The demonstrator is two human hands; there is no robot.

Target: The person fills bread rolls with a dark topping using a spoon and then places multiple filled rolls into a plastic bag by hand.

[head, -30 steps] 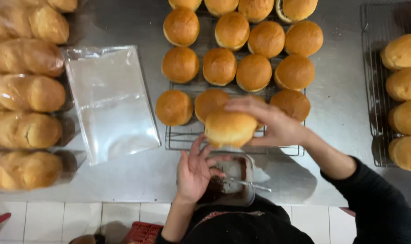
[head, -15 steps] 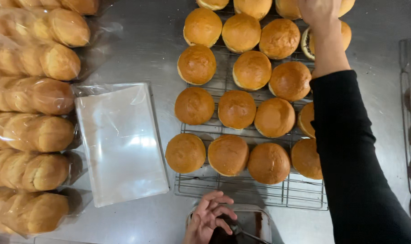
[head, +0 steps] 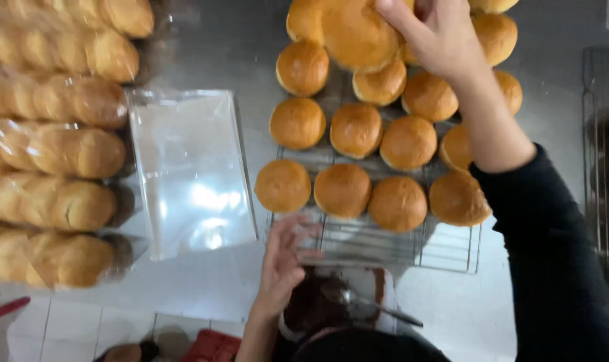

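The right hand (head: 438,37) is gripping a bun (head: 348,30) with closed fingers above the far end of the wire rack (head: 452,251). The left hand (head: 281,265), fingers spread open, is resting at the rack's near edge beside a container of dark filling (head: 318,302).

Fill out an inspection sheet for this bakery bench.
Surface: steel table, reflective.
Job's things: large bun lifted in the right hand; round buns in rows on a wire rack; tub of dark filling with a spoon.
Clutter: clear bags, bagged loaves at left.
Grips: left hand at the tub's edge, fingers spread.
Cables: nothing seen.
Surroundings: second rack at right; tiled floor.
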